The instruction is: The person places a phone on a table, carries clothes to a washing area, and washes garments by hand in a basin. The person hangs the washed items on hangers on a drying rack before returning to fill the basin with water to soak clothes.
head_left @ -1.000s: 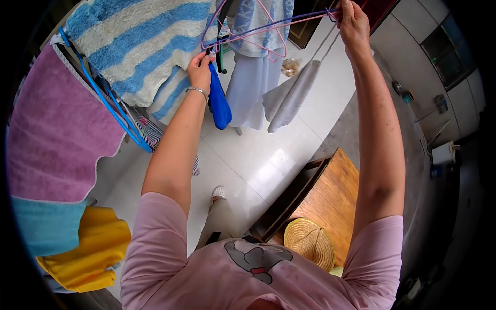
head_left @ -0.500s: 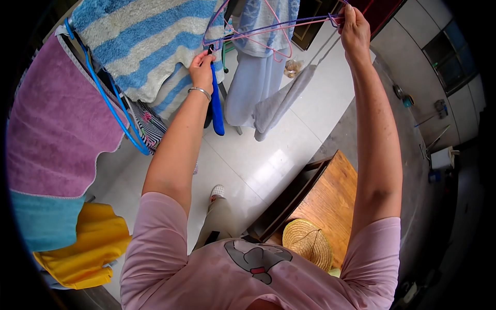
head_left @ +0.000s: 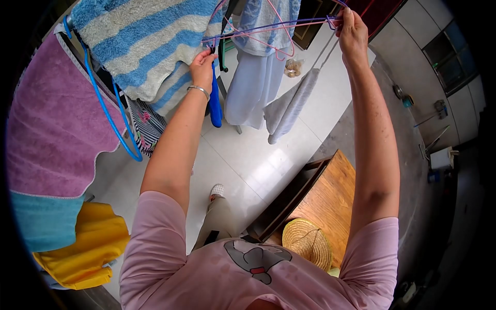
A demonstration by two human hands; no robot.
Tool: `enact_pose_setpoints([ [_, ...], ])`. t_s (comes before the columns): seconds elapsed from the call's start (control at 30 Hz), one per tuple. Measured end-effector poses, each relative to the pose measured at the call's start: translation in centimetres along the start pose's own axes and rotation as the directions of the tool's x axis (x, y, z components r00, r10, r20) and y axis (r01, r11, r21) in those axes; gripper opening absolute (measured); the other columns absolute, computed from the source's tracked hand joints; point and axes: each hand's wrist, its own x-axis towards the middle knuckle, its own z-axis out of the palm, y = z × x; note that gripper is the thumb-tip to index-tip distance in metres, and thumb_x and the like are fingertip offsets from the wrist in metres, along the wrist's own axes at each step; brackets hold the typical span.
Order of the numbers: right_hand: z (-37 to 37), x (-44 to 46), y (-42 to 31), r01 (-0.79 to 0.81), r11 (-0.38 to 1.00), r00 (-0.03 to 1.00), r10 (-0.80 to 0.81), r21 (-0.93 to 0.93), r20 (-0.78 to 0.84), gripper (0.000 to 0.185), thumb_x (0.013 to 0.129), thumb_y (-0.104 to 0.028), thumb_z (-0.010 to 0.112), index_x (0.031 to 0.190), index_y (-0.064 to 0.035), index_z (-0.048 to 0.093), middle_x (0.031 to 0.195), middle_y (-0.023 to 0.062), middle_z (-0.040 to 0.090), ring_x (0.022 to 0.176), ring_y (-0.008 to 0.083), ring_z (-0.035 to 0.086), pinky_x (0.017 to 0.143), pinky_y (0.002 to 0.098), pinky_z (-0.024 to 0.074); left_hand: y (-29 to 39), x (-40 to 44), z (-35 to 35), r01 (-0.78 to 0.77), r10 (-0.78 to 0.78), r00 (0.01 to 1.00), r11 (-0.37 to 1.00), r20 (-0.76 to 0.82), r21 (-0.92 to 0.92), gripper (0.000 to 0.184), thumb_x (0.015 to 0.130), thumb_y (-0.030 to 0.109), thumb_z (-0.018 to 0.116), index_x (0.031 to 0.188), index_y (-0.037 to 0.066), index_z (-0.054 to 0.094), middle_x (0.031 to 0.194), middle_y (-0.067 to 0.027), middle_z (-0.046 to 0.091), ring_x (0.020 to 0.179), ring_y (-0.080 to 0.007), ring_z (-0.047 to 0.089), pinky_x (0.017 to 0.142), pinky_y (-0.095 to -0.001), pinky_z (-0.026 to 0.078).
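Hangers [head_left: 305,22] held between two hands
Left hand [head_left: 203,70], eleven o'clock, pinched the blue item [head_left: 215,98]; right hand [head_left: 354,36], one o'clock, gripped the hangers, seemingly for steadiness.

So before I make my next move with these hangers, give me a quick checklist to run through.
1. Right hand gripping the purple and pink hangers at one end: ok.
2. Left hand pinching at the top of the blue item, near the hangers' other end: ok.
3. Blue item fastened to the hangers: cannot tell, the fingers cover its top.
4. Grey cloth hanging by its cord near the right hand: ok.
5. Grey cloth clear of the pale blue cloth: cannot tell, they overlap or nearly meet in this view.
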Motion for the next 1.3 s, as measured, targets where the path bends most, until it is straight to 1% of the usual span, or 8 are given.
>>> enact_pose_setpoints([
  [0.13, 0.4, -0.5, -0.6, -0.010, 1.000, 1.000, 0.010, 0.018, -0.015, 0.036, 0.093, -0.029, 0.042, 0.077, -0.0006, 0.057, 0.059, 0.0035, 0.054, 0.052, 0.0095, 0.046, 0.049, 0.0259, 0.0374, -0.2, 0.1, -0.2, 0.015, -0.015, 1.000, 1.000, 0.022, 0.008, 0.021, 0.083, 0.012, 0.060, 0.101, 0.001, 0.056, 0.090, -0.0063, 0.064, 0.082, -0.0099, 0.057, 0.075, -0.0212, 0.042],
  [0.23, 0.4, -0.8, -0.7, -0.004, 1.000, 1.000, 0.003, 0.027, 0.016, 0.036, 0.094, -0.029, 0.041, 0.078, -0.0009, 0.057, 0.059, 0.0033, 0.054, 0.051, 0.0085, 0.046, 0.048, 0.0245, 0.0370, -0.3, -0.1, -0.3, -0.016, 0.015, 1.000, 0.999, 0.006, 0.032, 0.021, 0.084, 0.013, 0.060, 0.101, 0.001, 0.056, 0.089, -0.0059, 0.064, 0.081, -0.0098, 0.056, 0.075, -0.0218, 0.042],
  [0.53, 0.3, -1.5, -0.9, 0.036, 0.999, 0.998, -0.036, -0.009, 0.044, 0.035, 0.094, -0.028, 0.040, 0.078, -0.0023, 0.056, 0.057, 0.0020, 0.054, 0.049, 0.0074, 0.045, 0.046, 0.0240, 0.0363, 1.4, 1.2, 0.7, 0.060, -0.077, 0.988, 0.991, -0.136, -0.122, 0.017, 0.083, 0.009, 0.057, 0.098, 0.002, 0.060, 0.085, -0.0055, 0.062, 0.078, -0.0111, 0.056, 0.074, -0.0225, 0.043],
  [0.63, 0.2, -1.6, -1.0, 0.047, 0.999, 0.997, -0.046, -0.004, 0.057, 0.035, 0.094, -0.028, 0.040, 0.077, -0.0024, 0.056, 0.057, 0.0014, 0.053, 0.048, 0.0070, 0.045, 0.046, 0.0239, 0.0358, 1.9, 1.7, 1.2, 0.035, -0.047, 0.994, 0.992, -0.102, -0.120, 0.018, 0.083, 0.008, 0.057, 0.099, 0.002, 0.061, 0.085, -0.0049, 0.062, 0.077, -0.0110, 0.056, 0.074, -0.0217, 0.043],
  [0.73, 0.1, -1.6, -1.2, 0.059, 0.998, 0.996, -0.058, -0.016, 0.065, 0.035, 0.095, -0.028, 0.040, 0.077, -0.0026, 0.055, 0.056, 0.0013, 0.053, 0.048, 0.0070, 0.045, 0.045, 0.0239, 0.0353, 2.0, 2.2, 1.3, 0.047, -0.058, 0.994, 0.992, -0.095, -0.120, 0.020, 0.082, 0.007, 0.057, 0.101, 0.002, 0.062, 0.084, -0.0031, 0.061, 0.078, -0.0105, 0.055, 0.074, -0.0202, 0.042],
  [1.03, 0.1, -1.6, -1.5, 0.041, 0.998, 0.997, -0.039, -0.036, 0.061, 0.034, 0.094, -0.027, 0.041, 0.077, -0.0023, 0.055, 0.058, 0.0019, 0.053, 0.050, 0.0071, 0.045, 0.047, 0.0238, 0.0363, 1.2, 3.5, 1.0, -0.014, 0.018, 0.997, 0.998, -0.070, 0.054, 0.020, 0.081, 0.010, 0.062, 0.100, 0.002, 0.064, 0.094, -0.0024, 0.063, 0.086, -0.0087, 0.055, 0.076, -0.0184, 0.041],
  [1.23, 0.0, -1.5, -1.2, 0.031, 0.999, 0.997, -0.031, 0.010, 0.067, 0.033, 0.094, -0.027, 0.041, 0.078, -0.0021, 0.056, 0.059, 0.0021, 0.054, 0.051, 0.0070, 0.045, 0.047, 0.0233, 0.0363, 1.4, 3.4, 1.0, -0.014, 0.017, 0.999, 0.994, -0.030, 0.110, 0.019, 0.081, 0.013, 0.064, 0.098, 0.003, 0.065, 0.089, -0.0014, 0.064, 0.080, -0.0076, 0.054, 0.071, -0.0183, 0.041],
  [1.3, 0.0, -1.4, -1.2, 0.028, 1.000, 0.998, -0.028, 0.005, 0.060, 0.034, 0.094, -0.027, 0.041, 0.078, -0.0018, 0.057, 0.059, 0.0022, 0.054, 0.052, 0.0074, 0.046, 0.048, 0.0236, 0.0368, 1.5, 3.2, 0.9, -0.063, 0.062, 0.998, 0.984, 0.014, 0.169, 0.019, 0.081, 0.014, 0.065, 0.096, 0.003, 0.065, 0.089, -0.0012, 0.064, 0.079, -0.0073, 0.055, 0.070, -0.0181, 0.041],
])
